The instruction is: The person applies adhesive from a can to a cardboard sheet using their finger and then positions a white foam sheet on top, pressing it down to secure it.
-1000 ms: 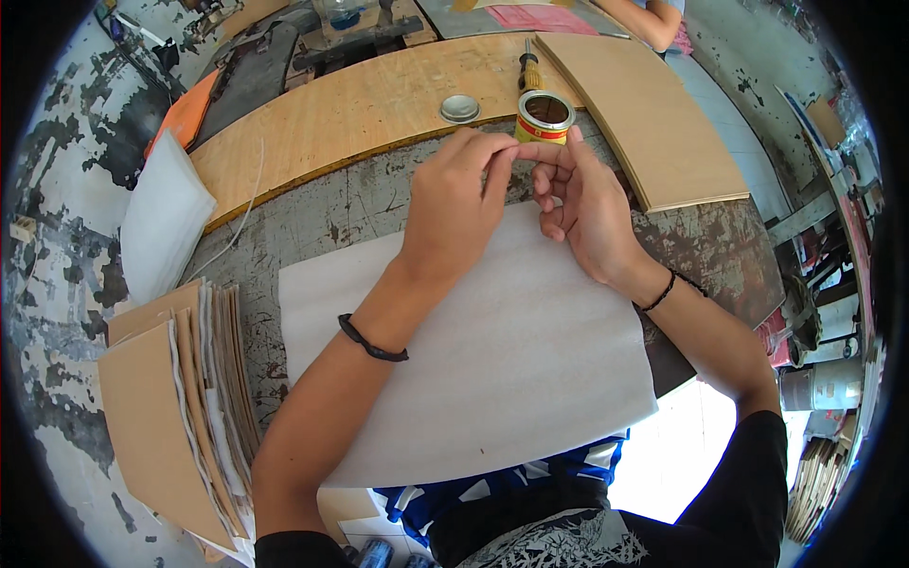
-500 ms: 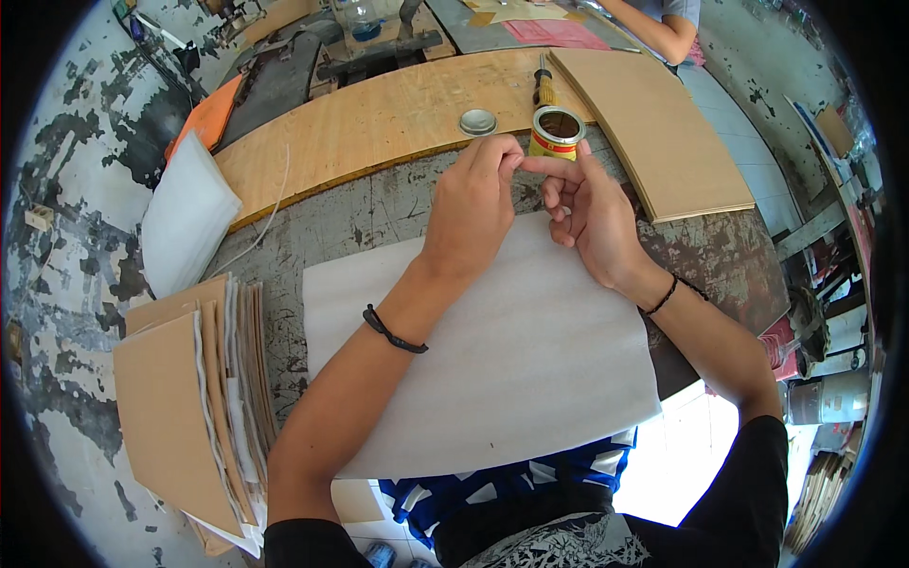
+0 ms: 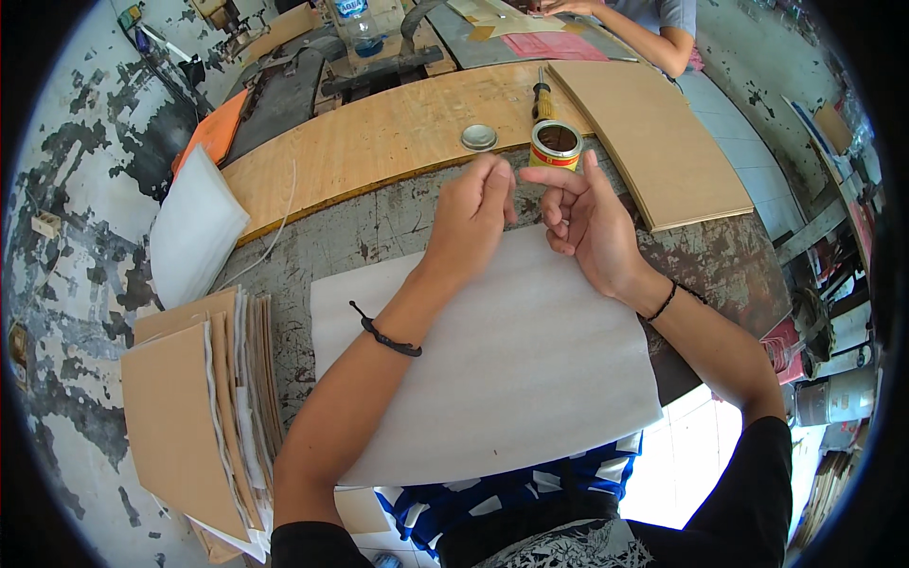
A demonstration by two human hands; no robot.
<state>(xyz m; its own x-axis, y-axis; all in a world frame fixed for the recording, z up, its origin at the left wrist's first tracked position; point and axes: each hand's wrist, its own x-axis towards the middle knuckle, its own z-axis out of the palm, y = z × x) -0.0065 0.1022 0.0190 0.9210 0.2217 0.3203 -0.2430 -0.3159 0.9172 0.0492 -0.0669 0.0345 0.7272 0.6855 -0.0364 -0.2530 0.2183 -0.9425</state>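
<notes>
My left hand (image 3: pixel 473 206) hovers over the far part of a white foam sheet (image 3: pixel 511 350). Its fingers are curled in with the thumb pressed against them, and whatever they may hold is hidden. Just right of it, my right hand (image 3: pixel 595 220) has the palm turned inward. Its index finger points toward the left hand and the thumb stands up, while the other fingers bend loosely; nothing shows in it. A small gap separates the two hands. Right behind the right hand stands an open can (image 3: pixel 556 144) with brown contents. Its round metal lid (image 3: pixel 479 138) lies to the left.
A yellow-handled tool (image 3: pixel 543 102) lies behind the can. Brown boards (image 3: pixel 653 142) are stacked at right, and more board pieces (image 3: pixel 175 417) stand at left. White foam (image 3: pixel 197 232) leans beside a wooden plank (image 3: pixel 369 123). Across the table is another person's arm (image 3: pixel 644 38).
My left hand has drawn back from my right index fingertip and curled its fingers in. The right hand keeps nearly the same pose. The whole view has shifted slightly.
</notes>
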